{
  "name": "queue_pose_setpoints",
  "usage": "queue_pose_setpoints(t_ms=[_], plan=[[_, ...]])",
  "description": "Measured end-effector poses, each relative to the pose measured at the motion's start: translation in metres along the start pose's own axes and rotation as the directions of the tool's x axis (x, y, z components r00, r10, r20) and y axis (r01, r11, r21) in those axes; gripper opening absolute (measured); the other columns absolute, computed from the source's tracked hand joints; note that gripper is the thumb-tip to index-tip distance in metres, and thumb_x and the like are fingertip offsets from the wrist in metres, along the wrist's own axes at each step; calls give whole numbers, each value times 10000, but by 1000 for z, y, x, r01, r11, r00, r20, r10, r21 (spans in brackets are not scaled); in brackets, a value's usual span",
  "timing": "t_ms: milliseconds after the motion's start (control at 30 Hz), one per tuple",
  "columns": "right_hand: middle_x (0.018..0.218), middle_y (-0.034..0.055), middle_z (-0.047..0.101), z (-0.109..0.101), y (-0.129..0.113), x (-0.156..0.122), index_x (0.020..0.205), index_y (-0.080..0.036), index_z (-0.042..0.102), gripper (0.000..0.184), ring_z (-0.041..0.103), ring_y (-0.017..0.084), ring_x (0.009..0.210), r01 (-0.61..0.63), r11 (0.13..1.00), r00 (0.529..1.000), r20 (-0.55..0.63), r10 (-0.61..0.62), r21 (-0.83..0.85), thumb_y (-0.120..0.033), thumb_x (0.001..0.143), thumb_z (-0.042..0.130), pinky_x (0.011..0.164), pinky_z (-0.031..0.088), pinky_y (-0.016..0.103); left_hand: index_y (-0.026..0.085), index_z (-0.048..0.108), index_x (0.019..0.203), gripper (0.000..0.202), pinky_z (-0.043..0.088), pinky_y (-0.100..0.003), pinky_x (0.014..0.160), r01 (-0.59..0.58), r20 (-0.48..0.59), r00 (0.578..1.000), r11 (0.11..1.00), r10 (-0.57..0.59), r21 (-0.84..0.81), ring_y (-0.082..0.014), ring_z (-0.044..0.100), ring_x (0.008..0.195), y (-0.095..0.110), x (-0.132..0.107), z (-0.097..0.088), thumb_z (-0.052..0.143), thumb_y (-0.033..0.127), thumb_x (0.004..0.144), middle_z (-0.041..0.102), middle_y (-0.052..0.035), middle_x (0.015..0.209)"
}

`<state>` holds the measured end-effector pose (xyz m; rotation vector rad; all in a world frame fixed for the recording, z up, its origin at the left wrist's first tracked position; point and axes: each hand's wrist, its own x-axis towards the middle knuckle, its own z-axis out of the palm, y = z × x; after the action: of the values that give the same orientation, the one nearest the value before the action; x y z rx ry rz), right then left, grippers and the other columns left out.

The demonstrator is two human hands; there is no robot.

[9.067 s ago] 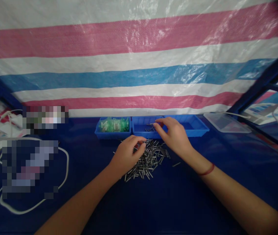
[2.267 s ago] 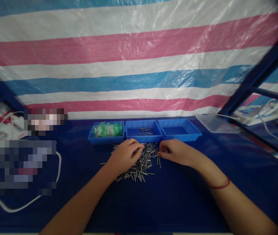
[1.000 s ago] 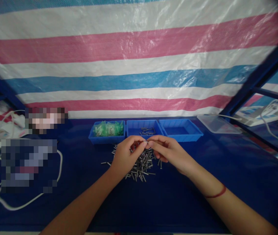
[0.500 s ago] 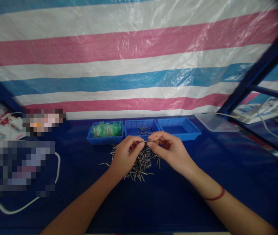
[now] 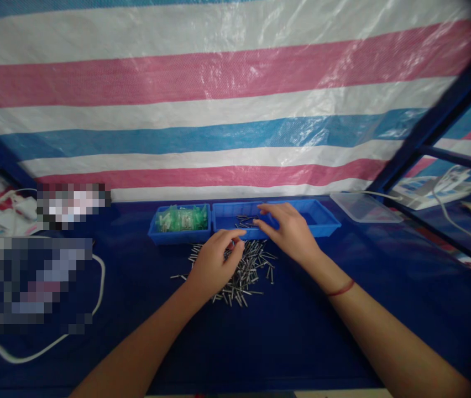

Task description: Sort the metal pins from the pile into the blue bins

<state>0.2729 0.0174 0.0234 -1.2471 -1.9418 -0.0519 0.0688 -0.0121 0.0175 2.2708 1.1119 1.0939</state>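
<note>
**While the left hand [image 5: 214, 261] works the pile of pins [image 5: 250, 272], the right hand [image 5: 288, 231] reaches over the middle tray [image 5: 228, 208]**

Since the pile lies mid-table, every place here is given from it. Far to its left, a loop of white cable [image 5: 101, 279] lies on the blue table [image 5: 260, 342]. Behind the pile and a little left stands a blue tray stuffed with green pieces [image 5: 181, 219].

The left hand rests on the pile's left edge. Its fingers are curled, with thumb and forefinger drawn close among the pins. Whether a pin is pinched between them cannot be told.

The middle tray stands straight behind the pile, with a few loose pins [image 5: 244, 221] on its floor. The right hand stretches over that tray's right part, fingers loosely extended and thumb tucked under. Whether it carries a pin cannot be told either.

Behind the pile and further right stands a third blue tray [image 5: 327, 222], then a clear plastic lid [image 5: 364, 207].

The step in hand looks like moving pins from the pile to the middle tray. One hand is picking and the other is at the drop. A drop there calls for fingertips low inside the rim. A pick calls for a fine pinch that lifts one pin alone.
</note>
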Motion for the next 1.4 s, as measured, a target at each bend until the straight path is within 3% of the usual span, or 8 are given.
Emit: queue_pose_setpoints(t_ms=[133,200,333,433,533,900,1200,1400], plan=[[811,65,658,-14,-3,-5,912,-169,641,181,579,199,776,-10,1000,1000,24,10,-8,-276,873,500,759,442,330,195,645,1032,198,443,-326,821,-130,177,978,985,108,113,-184,594,890,0,-2,2,490,229,913,663,-48,953],[717,25,620,-25,-7,-9,784,-181,613,143,551,151,657,-32,998,986,165,23,53,-220,847,490,658,422,278,201,663,990,185,434,-332,818,-178,254,958,971,133,161,-189,590,886,0,-4,3,501,235,907,664,-43,936],[647,-8,588,-35,-2,-17,736,-189,596,96,521,124,575,-96,994,823,566,48,55,-198,790,517,570,365,251,192,675,949,176,426,-319,809,-193,314,941,961,124,199,-185,585,880,0,-5,4,508,225,901,665,-41,910],[715,25,624,-30,7,-21,808,-175,611,108,541,147,610,-127,990,733,668,132,-56,-262,770,561,570,350,263,189,672,950,185,418,-320,814,-183,311,944,960,111,212,-182,578,879,0,-5,4,495,223,910,666,-38,919],[698,32,619,-24,11,-24,784,-173,596,103,537,152,610,-130,987,707,690,156,-89,-261,776,544,561,337,262,190,670,954,200,412,-318,804,-190,314,943,956,114,222,-180,569,872,-1,-4,4,478,237,922,663,-39,926],[694,30,616,-20,5,-24,800,-158,592,127,529,140,606,-124,992,728,675,115,-35,-115,707,516,567,339,249,207,664,957,187,390,-312,784,-157,304,948,966,90,206,-180,567,891,0,-3,3,485,252,926,673,-19,939],[693,21,607,-26,2,-21,726,-172,579,93,531,135,624,-102,994,756,652,58,30,-111,748,513,602,370,258,208,662,1010,182,406,-326,782,-108,248,967,975,58,193,-191,582,876,1,-2,2,527,260,899,682,-26,929],[779,10,614,-25,-24,-21,867,-177,595,120,556,120,686,-255,894,849,528,26,367,-235,868,490,623,422,245,196,665,999,193,455,-258,698,93,87,992,994,-88,-52,-144,613,750,6,-1,1,617,309,850,693,-20,882]])
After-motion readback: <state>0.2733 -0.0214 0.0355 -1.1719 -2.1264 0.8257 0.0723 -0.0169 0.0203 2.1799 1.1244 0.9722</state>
